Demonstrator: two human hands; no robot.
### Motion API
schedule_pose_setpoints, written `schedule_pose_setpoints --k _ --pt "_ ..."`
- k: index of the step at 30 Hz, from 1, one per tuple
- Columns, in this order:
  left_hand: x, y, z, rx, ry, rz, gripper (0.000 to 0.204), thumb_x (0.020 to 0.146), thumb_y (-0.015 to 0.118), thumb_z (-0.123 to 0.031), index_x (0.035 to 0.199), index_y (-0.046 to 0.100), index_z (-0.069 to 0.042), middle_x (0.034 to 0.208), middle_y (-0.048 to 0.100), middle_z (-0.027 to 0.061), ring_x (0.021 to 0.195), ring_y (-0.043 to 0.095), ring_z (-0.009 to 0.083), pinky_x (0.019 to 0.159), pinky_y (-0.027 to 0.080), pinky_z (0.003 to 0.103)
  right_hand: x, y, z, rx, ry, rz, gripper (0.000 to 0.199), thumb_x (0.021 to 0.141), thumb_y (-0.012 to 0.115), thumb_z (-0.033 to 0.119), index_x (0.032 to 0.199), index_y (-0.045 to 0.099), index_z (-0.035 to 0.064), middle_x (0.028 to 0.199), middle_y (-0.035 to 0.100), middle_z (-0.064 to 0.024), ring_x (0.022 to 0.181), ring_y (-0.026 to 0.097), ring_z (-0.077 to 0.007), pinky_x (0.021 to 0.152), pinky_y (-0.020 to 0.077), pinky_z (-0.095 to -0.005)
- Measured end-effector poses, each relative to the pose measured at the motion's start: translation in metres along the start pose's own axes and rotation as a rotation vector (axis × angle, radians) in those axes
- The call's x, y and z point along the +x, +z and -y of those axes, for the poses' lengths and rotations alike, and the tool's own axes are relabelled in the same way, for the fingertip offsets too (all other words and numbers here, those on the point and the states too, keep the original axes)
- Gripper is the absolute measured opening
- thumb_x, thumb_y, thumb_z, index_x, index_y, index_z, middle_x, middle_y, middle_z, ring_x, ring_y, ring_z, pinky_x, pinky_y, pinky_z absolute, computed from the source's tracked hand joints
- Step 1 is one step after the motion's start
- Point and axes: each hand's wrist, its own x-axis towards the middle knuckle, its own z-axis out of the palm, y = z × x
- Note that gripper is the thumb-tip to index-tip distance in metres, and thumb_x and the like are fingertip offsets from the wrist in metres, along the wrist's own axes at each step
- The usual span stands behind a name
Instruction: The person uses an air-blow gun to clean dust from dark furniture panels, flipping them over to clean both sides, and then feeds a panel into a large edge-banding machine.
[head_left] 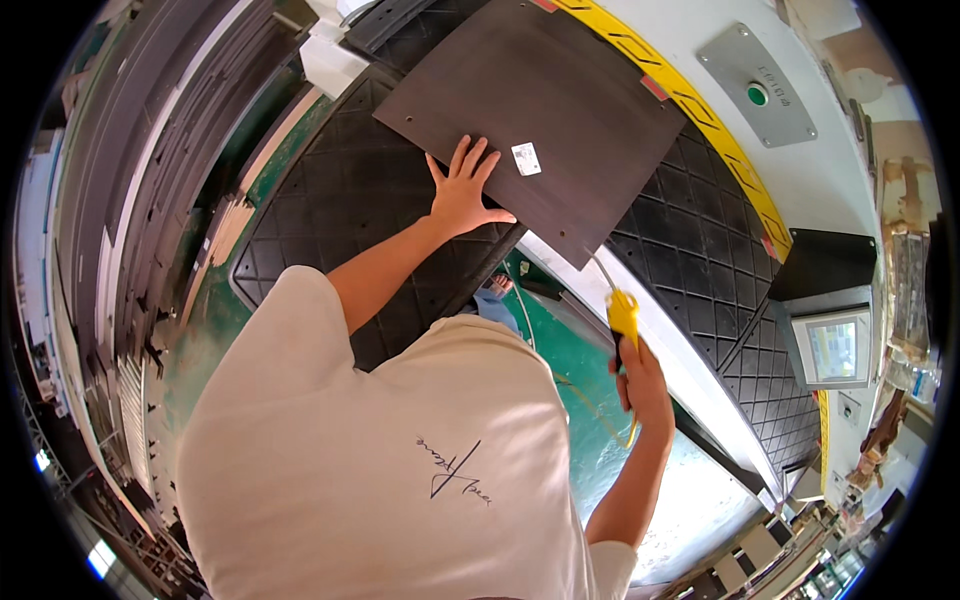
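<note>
A dark brown flat panel (560,95) with small holes near its corners lies on the black gridded work surface (335,190). A small white label (525,158) is stuck on it. My left hand (462,195) rests on the panel's near-left edge, fingers spread and holding nothing. Off the panel's near corner, my right hand (642,385) is wrapped around a yellow air blow gun (622,312). The gun's thin nozzle points up toward that corner, and a yellow hose (632,432) hangs below the grip.
A yellow strip (700,105) borders the far side of the surface. Beyond it sits a grey plate with a green button (757,94). A screen (832,348) stands at right. Stacked long boards (150,150) fill the left. The floor (590,460) is green.
</note>
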Motion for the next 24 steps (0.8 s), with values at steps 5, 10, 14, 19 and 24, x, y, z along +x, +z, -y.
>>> schedule_pose_setpoints --k 5,10,14,19,24 --pt "0.047 0.011 0.001 0.028 0.005 0.074 0.120 0.064 0.077 -0.080 0.157 0.040 -0.014 0.168 0.022 0.0115 0.159 0.010 0.0365 0.110 0.003 0.086 -0.021 0.003 -0.059 0.476 -0.030 -0.068 0.037 0.110 0.048 0.029 0.137 0.052 0.0050 0.107 0.069 -0.0103 0.043 0.040 -0.0061 0.038 0.0333 -0.0238" --pt "0.087 0.019 0.000 0.067 0.011 0.123 0.120 0.066 0.075 -0.081 0.158 0.038 -0.014 0.170 0.019 0.0100 0.160 0.007 0.0339 0.110 0.003 0.086 -0.013 0.040 -0.046 0.787 -0.212 -0.032 0.047 0.106 0.055 0.019 0.147 0.044 0.0002 0.126 0.069 -0.0185 0.043 0.041 -0.0054 0.037 0.0338 -0.0217" --pt "0.095 0.019 0.002 0.072 0.020 0.119 0.119 0.065 0.079 -0.077 0.158 0.039 -0.014 0.171 0.019 0.0088 0.160 0.007 0.0323 0.109 0.003 0.087 -0.005 0.044 -0.009 0.790 -0.320 0.008 0.048 0.105 0.053 0.015 0.148 0.042 -0.0030 0.105 0.068 -0.0148 0.044 0.042 -0.0060 0.039 0.0347 -0.0224" --pt "0.099 0.018 -0.005 0.091 0.020 0.163 0.122 0.065 0.076 -0.080 0.159 0.037 -0.013 0.171 0.017 0.0097 0.160 0.005 0.0325 0.109 0.000 0.087 -0.002 0.025 0.061 0.785 -0.504 -0.023 0.043 0.103 0.048 0.009 0.144 0.045 -0.0056 0.079 0.065 -0.0080 0.042 0.041 -0.0053 0.039 0.0346 -0.0211" --pt "0.100 0.017 -0.003 0.051 0.020 0.155 0.117 0.064 0.081 -0.076 0.157 0.042 -0.017 0.172 0.018 0.0095 0.161 0.004 0.0320 0.107 0.000 0.089 -0.009 0.020 0.134 0.844 -0.708 -0.266 0.052 0.101 0.048 0.002 0.149 0.030 -0.0032 0.136 0.061 -0.0248 0.046 0.046 -0.0044 0.039 0.0410 -0.0205"
